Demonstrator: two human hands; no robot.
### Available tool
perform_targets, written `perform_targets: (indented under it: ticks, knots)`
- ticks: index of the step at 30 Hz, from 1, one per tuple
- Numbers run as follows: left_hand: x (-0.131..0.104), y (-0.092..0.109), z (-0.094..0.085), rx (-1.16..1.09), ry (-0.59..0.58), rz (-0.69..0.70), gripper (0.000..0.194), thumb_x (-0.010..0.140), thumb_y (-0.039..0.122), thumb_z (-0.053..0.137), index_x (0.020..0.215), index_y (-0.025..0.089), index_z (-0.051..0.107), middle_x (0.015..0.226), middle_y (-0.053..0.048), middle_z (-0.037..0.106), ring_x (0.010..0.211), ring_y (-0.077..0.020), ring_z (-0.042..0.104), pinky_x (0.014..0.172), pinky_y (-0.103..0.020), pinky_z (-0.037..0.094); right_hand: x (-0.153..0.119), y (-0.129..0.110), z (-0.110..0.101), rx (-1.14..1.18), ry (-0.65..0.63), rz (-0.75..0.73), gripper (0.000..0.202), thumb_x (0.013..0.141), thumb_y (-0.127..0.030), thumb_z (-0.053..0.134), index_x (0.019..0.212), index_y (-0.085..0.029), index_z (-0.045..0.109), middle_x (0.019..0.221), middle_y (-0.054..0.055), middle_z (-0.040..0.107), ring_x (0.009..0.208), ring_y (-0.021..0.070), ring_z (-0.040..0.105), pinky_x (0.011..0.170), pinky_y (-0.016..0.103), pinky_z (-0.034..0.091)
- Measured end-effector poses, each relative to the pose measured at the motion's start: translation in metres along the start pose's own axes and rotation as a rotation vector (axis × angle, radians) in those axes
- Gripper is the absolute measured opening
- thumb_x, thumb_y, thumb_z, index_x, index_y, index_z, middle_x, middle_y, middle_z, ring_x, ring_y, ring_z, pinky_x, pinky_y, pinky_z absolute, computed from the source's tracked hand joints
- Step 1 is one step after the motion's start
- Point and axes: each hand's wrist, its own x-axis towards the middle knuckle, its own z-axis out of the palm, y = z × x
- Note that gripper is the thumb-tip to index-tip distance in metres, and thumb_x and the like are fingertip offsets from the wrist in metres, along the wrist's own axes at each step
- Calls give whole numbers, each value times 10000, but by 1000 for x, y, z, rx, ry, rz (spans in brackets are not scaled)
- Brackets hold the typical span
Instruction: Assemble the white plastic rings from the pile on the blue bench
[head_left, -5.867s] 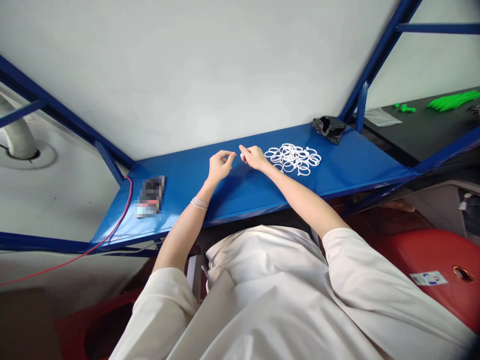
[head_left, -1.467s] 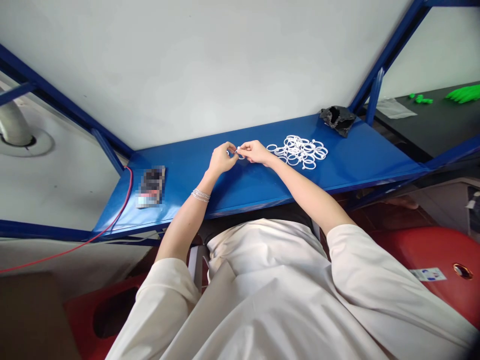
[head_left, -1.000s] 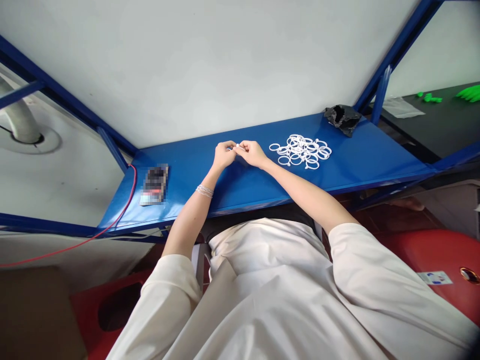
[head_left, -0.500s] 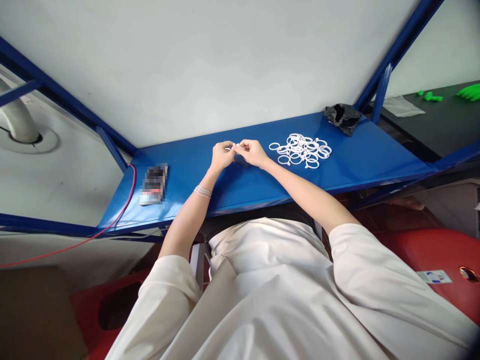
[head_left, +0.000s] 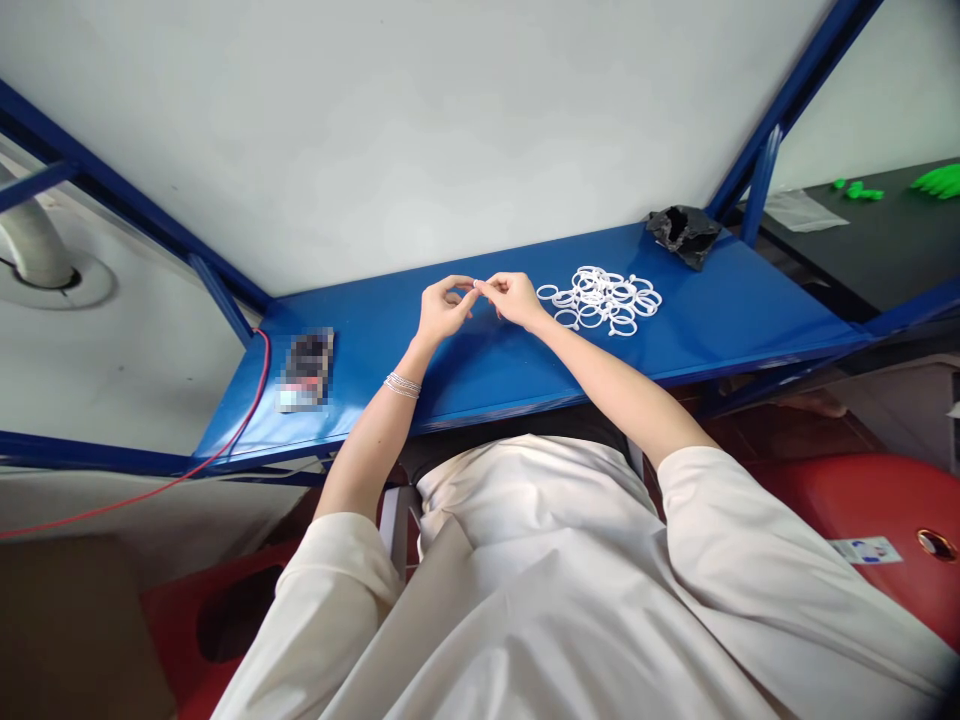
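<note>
Left hand [head_left: 441, 310] and right hand [head_left: 517, 298], straighter-fingered than before, pinched a white piece [head_left: 477, 284] mid-frame; black bag [head_left: 691, 244] gaped upper right.

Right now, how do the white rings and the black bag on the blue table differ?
The white rings are many, overlapping in a heap; the black bag is a single crumpled thing. The rings are thin loops; the bag bulges, its mouth gaping. The rings lie nearer the right hand than the bag does. Both rest on the blue table.
</note>
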Motion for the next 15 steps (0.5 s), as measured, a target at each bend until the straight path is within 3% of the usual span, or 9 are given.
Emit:
perform_targets:
  ticks: [4,9,12,15]
  knots:
    - [-1,2,-3,5,-13,13,457,952,635,779,1108,209,835,953,-90,855,651,-171,752,633,-298,576,0,2,-2,14,5,31,483,942,-652,878,865,-203,714,848,50,742,533,145,560,560,325,472]
    - [0,1,-5,-18,-10,38,429,951,627,798,1072,220,860,733,-48,781,601,-178,726,636,-313,583,4,10,-2,33,63,11,391,923,-516,909,1070,-183,763,1055,96,800,763,187,682,630,288,546]
    - [1,-1,-5,-35,-5,44,435,949,635,800,1076,224,864,762,-51,794,587,-168,710,607,-307,564,6,11,1,114,-37,37,347,977,-473,857,1145,-179,784,1103,100,806,813,193,712,616,269,553]
    - [1,-2,-5,-40,-8,40,439,944,641,801,1086,231,865,814,-60,809,598,-163,704,597,-305,546,6,9,4,213,-145,62,302,1020,-482,816,1078,-186,790,1042,79,800,821,193,715,618,264,562]
